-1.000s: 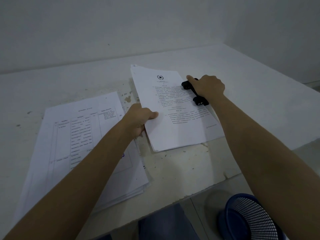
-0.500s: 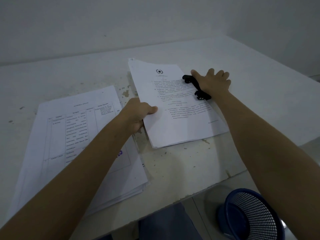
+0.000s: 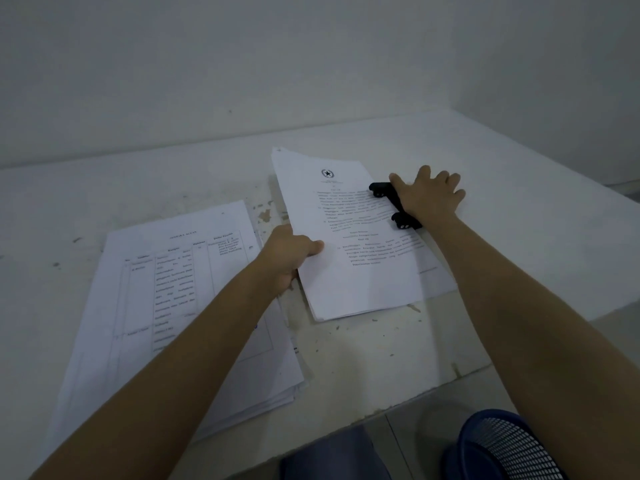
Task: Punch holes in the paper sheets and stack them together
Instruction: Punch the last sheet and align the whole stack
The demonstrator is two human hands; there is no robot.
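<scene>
A thin bundle of printed sheets (image 3: 349,268) lies at the table's middle, its right edge slid into a black hole punch (image 3: 393,202). My left hand (image 3: 289,258) pinches the bundle's left edge, thumb on top. My right hand (image 3: 429,199) presses flat on the punch with fingers spread, covering most of it. A thicker stack of printed sheets (image 3: 173,306) with a table on its top page lies to the left, partly under my left forearm.
The white table (image 3: 363,355) has chipped, stained patches near the papers. Its front edge runs diagonally at lower right. A blue mesh waste basket (image 3: 509,448) stands on the floor below that edge. Walls close off the back and right.
My right hand went from gripping the punch with curled fingers to lying flat on it with fingers spread. The left hand and the bundle stayed about where they were.
</scene>
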